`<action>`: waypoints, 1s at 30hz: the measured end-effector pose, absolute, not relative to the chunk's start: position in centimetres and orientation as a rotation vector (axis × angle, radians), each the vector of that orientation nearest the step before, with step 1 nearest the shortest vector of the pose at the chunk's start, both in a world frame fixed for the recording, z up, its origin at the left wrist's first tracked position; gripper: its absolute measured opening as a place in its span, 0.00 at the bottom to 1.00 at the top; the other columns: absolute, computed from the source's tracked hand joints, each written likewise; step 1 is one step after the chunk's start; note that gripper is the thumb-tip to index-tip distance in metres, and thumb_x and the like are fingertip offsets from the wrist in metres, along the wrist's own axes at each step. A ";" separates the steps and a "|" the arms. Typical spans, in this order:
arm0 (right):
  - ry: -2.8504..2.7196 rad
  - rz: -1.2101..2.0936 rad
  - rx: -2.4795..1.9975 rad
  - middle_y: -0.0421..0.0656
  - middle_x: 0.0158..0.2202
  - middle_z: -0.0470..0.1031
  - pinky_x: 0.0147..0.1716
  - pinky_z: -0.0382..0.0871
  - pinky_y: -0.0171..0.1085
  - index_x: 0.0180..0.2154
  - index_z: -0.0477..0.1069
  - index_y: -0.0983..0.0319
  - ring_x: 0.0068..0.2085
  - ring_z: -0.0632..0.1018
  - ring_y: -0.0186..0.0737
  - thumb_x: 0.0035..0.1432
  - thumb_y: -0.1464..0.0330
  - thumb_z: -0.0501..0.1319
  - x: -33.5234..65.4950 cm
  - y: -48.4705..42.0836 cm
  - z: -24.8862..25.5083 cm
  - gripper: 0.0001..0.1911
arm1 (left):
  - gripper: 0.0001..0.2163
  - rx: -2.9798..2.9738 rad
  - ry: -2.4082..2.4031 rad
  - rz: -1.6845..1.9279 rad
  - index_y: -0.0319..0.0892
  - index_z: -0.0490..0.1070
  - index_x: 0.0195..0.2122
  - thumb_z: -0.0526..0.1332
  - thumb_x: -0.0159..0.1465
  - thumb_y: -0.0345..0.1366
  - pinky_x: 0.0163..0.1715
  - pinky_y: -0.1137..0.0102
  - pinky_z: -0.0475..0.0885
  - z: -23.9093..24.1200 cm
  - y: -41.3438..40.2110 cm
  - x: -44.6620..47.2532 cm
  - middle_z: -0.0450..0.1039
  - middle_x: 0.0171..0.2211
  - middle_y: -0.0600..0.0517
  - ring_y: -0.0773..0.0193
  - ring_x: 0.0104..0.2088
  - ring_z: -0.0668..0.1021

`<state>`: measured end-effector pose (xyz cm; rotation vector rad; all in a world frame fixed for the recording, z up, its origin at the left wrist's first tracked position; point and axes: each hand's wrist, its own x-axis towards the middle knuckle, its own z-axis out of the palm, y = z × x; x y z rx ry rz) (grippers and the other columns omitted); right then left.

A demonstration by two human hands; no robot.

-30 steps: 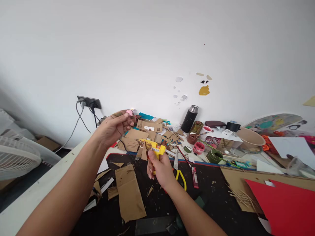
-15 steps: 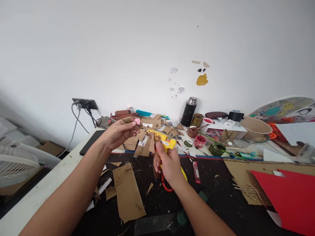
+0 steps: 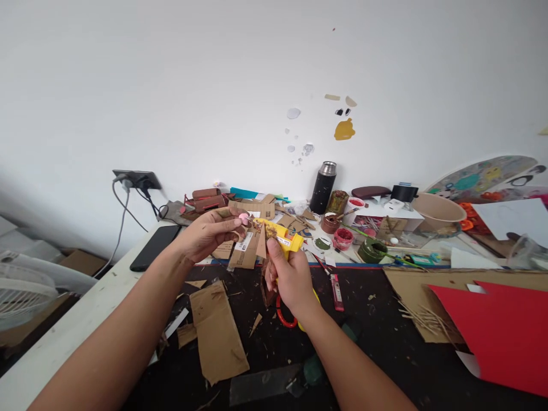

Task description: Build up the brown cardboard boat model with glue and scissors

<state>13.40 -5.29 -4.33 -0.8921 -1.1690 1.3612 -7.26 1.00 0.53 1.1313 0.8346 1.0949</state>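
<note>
My left hand (image 3: 214,231) pinches a small round pink piece (image 3: 244,218) between thumb and fingertips; what it is made of I cannot make out. My right hand (image 3: 291,279) is wrapped round the handle of a yellow glue gun (image 3: 285,238), whose front is stained brown. The gun's nozzle points left, close to the pink piece; whether they touch is hard to see. A pointed cardboard scrap (image 3: 261,242) shows in front of the gun. Below my right hand, the red loop of a scissors handle (image 3: 285,314) lies on the black mat (image 3: 363,365).
A cardboard sheet (image 3: 217,337) and scraps lie on the mat. Behind stand a black thermos (image 3: 323,188), a red paint jar (image 3: 343,238) and a green jar (image 3: 371,250). Red paper (image 3: 492,331) lies at right, a phone (image 3: 154,248) at left, a fan (image 3: 25,291) beyond it.
My left hand has brought the pink piece right, nearer the glue gun's nozzle. My right hand still grips the gun. The whole view has shifted slightly.
</note>
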 end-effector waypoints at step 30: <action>-1.245 1.297 -1.019 0.37 0.10 0.59 0.12 0.56 0.32 0.16 0.59 0.56 0.12 0.66 0.33 0.58 0.29 0.58 13.7 -5.5 -3.8 0.41 | 0.16 1.152 0.866 1.084 0.40 0.83 0.38 0.83 0.54 0.39 0.34 0.71 0.79 0.5 1.0 -7.2 0.83 0.37 0.48 0.64 0.32 0.83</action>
